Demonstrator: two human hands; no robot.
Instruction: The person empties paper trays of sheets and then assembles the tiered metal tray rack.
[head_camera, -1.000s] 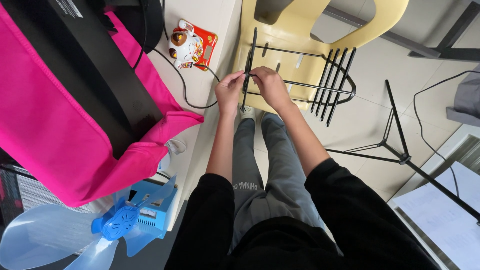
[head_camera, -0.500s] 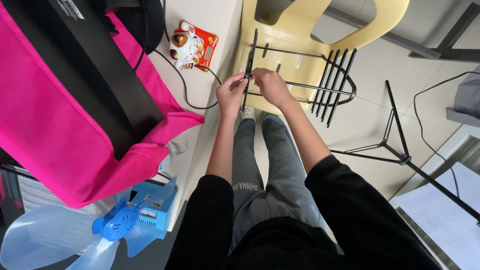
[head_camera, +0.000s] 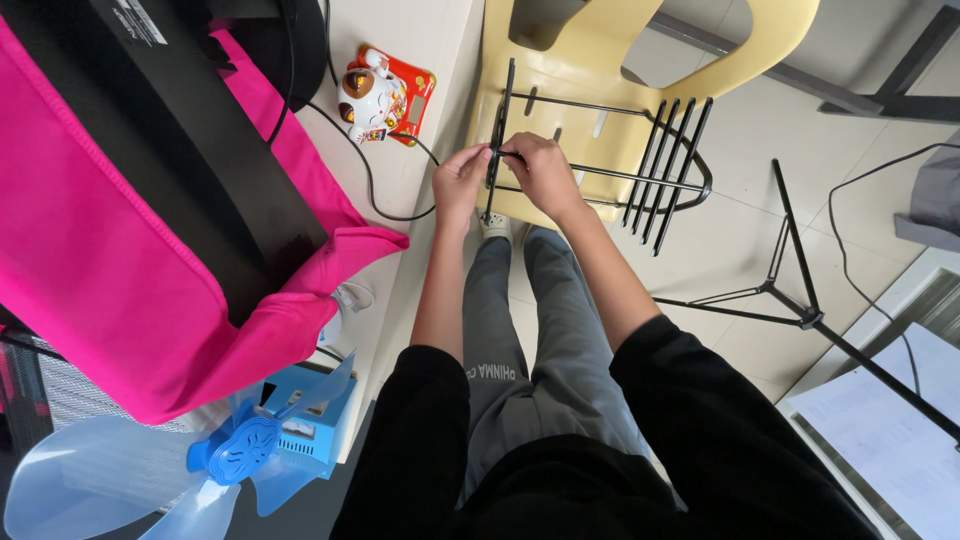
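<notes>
A black metal wire rack (head_camera: 640, 150) lies on the seat of a pale yellow plastic chair (head_camera: 570, 70). My left hand (head_camera: 458, 185) and my right hand (head_camera: 538, 172) meet at the rack's upright black bar (head_camera: 497, 130), fingers pinched around the spot where a thin cross rod joins it. Both forearms reach forward over my grey trousers. What the fingertips hold at the joint is too small to make out.
A white table (head_camera: 420, 40) at left carries a red and white cat figurine (head_camera: 372, 95), a black cable (head_camera: 365, 170) and a big pink and black bag (head_camera: 150, 230). A blue fan (head_camera: 240, 450) sits bottom left. A black tripod stand (head_camera: 800, 300) and papers (head_camera: 890, 440) are right.
Both hands stay at the same joint on the rack's bar; only the fingers have shifted slightly. The rack has not visibly moved.
</notes>
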